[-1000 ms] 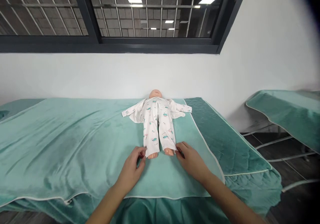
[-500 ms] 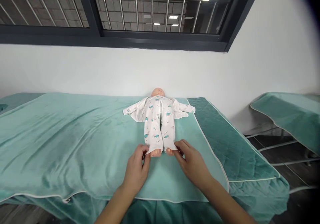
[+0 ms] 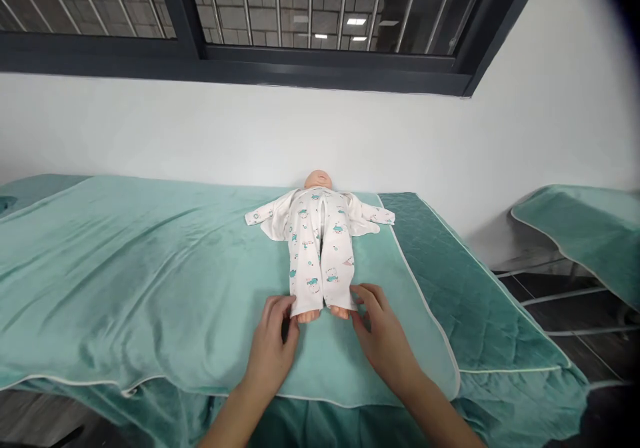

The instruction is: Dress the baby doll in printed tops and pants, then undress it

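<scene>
A baby doll point(image 3: 318, 179) lies on the bed with its head toward the wall and its feet toward me. White printed pants point(image 3: 306, 255) cover its legs, and its toes show below the cuffs. The white top point(image 3: 275, 220) spreads out at both sides with its sleeves outstretched. My left hand point(image 3: 273, 341) is at the outer edge of the left cuff, thumb and forefinger apart. At the right cuff, my right hand point(image 3: 383, 338) has its fingers loosely parted, the tips beside or touching the fabric.
A light green blanket point(image 3: 150, 288) with white piping lies under the doll. Darker quilted bedding point(image 3: 440, 288) shows to the right. Behind stand a white wall point(image 3: 200, 135) and a dark-framed window point(image 3: 320, 71). Another green-covered bed point(image 3: 585, 228) with metal rails is at the right.
Both hands have loosened from pinching the pant cuffs. The cuffs now hang lower over the doll's feet and lie flatter. The camera view has shifted slightly.
</scene>
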`<state>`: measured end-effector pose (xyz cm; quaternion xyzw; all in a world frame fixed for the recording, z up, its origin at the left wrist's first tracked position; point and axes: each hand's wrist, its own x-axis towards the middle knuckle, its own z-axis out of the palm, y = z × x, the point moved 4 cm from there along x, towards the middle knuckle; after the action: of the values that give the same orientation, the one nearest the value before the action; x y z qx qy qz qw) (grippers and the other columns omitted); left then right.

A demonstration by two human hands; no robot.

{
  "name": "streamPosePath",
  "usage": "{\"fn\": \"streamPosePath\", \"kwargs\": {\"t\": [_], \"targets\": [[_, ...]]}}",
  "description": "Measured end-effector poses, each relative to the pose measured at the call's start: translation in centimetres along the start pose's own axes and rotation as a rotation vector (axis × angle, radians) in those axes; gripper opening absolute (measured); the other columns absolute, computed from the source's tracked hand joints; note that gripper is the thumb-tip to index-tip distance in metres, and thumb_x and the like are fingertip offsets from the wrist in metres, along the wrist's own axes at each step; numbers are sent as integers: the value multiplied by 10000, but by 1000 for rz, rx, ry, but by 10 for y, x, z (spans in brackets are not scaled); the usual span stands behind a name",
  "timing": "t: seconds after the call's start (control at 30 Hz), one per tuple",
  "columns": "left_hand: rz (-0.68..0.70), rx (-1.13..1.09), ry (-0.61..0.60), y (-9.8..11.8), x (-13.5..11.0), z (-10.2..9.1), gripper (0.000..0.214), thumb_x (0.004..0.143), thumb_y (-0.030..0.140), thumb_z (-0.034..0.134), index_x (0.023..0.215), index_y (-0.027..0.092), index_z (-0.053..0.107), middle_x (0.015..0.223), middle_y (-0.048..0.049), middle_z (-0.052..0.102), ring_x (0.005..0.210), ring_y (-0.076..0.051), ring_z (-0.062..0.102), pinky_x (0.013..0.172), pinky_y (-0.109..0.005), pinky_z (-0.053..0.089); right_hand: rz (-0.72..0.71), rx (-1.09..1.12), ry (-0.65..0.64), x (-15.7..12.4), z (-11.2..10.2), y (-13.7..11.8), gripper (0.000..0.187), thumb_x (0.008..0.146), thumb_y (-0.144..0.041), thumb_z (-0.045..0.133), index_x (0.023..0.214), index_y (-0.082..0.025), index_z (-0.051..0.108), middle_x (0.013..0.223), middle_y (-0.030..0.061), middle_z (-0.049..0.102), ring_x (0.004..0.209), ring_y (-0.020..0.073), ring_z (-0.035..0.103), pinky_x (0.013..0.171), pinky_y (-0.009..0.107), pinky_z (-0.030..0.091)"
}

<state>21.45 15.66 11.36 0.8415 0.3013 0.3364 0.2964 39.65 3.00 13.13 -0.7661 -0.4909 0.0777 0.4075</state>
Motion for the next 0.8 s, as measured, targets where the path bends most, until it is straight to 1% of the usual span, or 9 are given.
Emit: {"fn": "streamPosePath", "kwargs": {"t": [0.07,0.1,0.2,0.3,0.4,0.47,0.57,0.67,0.8], "targets": [[49,-2,54,5,-2,-4,263,929,182,461,1176,223,538,1068,-69,567,935,-181,581,767,-305,503,-48,26,-8,4,-2,-5,369,933,-159,451,1282,-272,484,1276,68,512,1118,202,552,868,321,487],[89,7,94,9,-2,-6,254,922,168,470,1158,226,546,1070,-70,567,952,-185,580,776,-306,506,-59,36,-18,7,-2,-6,364,934,-156,451,1277,-272,493,1271,65,518,1130,203,546,888,327,482],[241,94,162,29,3,-8,281,893,146,514,1155,237,554,1128,-83,572,1048,-215,568,870,-360,502,-30,100,-33,14,-1,-5,274,932,-172,485,1184,-253,554,1139,48,580,1003,186,589,837,313,491],[278,242,71,50,22,2,304,874,163,538,1165,243,568,1217,-94,578,1210,-280,497,981,-460,452,-45,164,-28,18,0,-10,147,943,-204,495,1035,-230,607,978,34,604,869,167,597,772,291,486],[266,368,-57,62,42,15,256,836,143,563,1072,230,611,1287,-89,568,1336,-327,388,1015,-518,419,-89,184,9,18,-5,-22,112,943,-211,501,957,-222,612,914,31,601,820,163,583,749,286,467],[276,401,-101,65,49,21,215,816,129,574,1004,219,628,1307,-87,562,1355,-330,369,1018,-529,417,-100,193,34,17,-12,-28,98,938,-211,510,939,-222,607,899,31,598,798,161,576,736,284,459],[286,399,-96,64,52,27,160,819,144,572,943,211,648,1287,-98,577,1347,-331,383,1019,-539,416,-100,204,50,12,-19,-29,99,947,-254,510,941,-223,605,892,37,595,789,165,571,724,285,460],[287,371,-63,61,49,29,134,816,141,564,876,210,661,1284,-96,584,1358,-333,374,1042,-543,398,-85,170,67,8,-21,-19,119,952,-283,510,943,-219,610,878,36,589,777,164,563,707,286,453],[271,331,-6,60,38,26,103,812,145,562,806,213,639,1329,-68,566,1384,-321,347,1067,-521,390,-14,67,43,1,-14,2,87,929,-200,511,934,-214,596,878,24,580,772,162,552,700,288,434]]}}
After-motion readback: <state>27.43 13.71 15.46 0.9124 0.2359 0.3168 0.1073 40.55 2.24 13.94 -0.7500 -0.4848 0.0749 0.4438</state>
